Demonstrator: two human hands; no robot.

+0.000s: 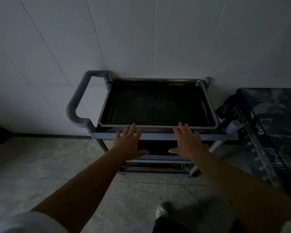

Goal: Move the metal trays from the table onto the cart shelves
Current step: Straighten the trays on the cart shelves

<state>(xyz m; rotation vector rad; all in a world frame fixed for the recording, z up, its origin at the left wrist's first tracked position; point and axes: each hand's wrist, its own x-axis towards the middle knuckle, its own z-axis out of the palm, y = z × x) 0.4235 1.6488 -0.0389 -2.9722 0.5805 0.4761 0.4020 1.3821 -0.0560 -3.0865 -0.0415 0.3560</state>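
Observation:
A dark metal tray [158, 126] with a shiny rim lies flat on the top shelf of the cart [158, 136], which stands against the wall. My left hand [129, 142] and my right hand [187, 142] hover side by side just in front of the tray's near rim, palms down and fingers spread. The fingertips reach the rim's edge; neither hand grips anything. Lower down on the cart, the edge of another metal tray [151, 165] shows on a lower shelf, mostly hidden by my hands and the shelf frame.
The cart's thick grey handle [76, 105] sticks out to the left. A table with a blue patterned cloth [272, 125] stands close on the right. Behind is a white panelled wall; below is tiled floor, with my shoe [163, 210] near the bottom.

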